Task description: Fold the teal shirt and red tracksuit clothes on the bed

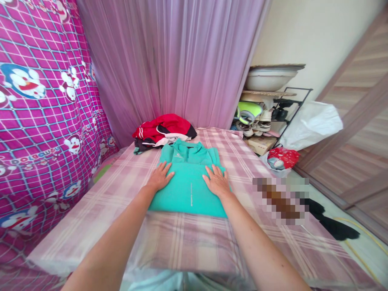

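A teal shirt [182, 190] lies folded on the table, its collar at the far end and a thin line of pale lettering down the middle. My left hand [159, 176] rests flat on its left side with the fingers spread. On the right side my right hand [217, 180] presses down the same way, palm on the cloth and fingers apart. Behind the shirt, toward the back left of the table, sits a rumpled heap of red, black and white clothes [169, 127].
A plaid cloth [106, 210] covers the table. A blurred brown item [277, 202] lies at the right. Purple curtains [188, 60] hang behind, a pink cartoon-print curtain [45, 121] at left. Beyond the right edge stand a shoe rack [291, 121] and a white bag [315, 123].
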Demonstrator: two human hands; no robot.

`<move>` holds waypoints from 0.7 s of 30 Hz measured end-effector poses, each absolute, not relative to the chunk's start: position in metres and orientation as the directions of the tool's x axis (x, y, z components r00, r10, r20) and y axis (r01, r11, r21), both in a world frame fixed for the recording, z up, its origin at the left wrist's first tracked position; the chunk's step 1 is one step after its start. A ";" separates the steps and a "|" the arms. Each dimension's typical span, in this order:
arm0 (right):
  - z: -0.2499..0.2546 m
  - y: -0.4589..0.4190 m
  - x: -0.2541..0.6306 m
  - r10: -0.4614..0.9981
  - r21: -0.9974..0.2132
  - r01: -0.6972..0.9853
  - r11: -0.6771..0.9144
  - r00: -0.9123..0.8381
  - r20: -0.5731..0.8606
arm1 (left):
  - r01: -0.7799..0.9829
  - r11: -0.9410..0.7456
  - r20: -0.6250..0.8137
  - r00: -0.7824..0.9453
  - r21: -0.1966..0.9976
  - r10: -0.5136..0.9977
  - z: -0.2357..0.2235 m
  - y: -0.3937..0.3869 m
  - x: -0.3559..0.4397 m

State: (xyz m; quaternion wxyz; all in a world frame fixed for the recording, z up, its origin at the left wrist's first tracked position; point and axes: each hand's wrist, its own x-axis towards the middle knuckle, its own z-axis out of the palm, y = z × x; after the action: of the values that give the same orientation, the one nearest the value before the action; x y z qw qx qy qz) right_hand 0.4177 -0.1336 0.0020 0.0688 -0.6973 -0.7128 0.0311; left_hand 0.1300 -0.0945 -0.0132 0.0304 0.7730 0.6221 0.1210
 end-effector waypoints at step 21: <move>0.044 -0.112 0.409 0.999 -0.169 0.985 0.031 -0.025 0.039 | 0.981 -0.184 0.099 0.178 0.060 0.979 0.023 -0.090 0.149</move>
State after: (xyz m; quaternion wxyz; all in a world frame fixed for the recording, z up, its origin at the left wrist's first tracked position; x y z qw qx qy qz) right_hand 0.4085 -0.1123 0.0437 0.0729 -0.6944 -0.7143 0.0473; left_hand 0.1491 -0.0895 0.0232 -0.0087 0.7673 0.6386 0.0571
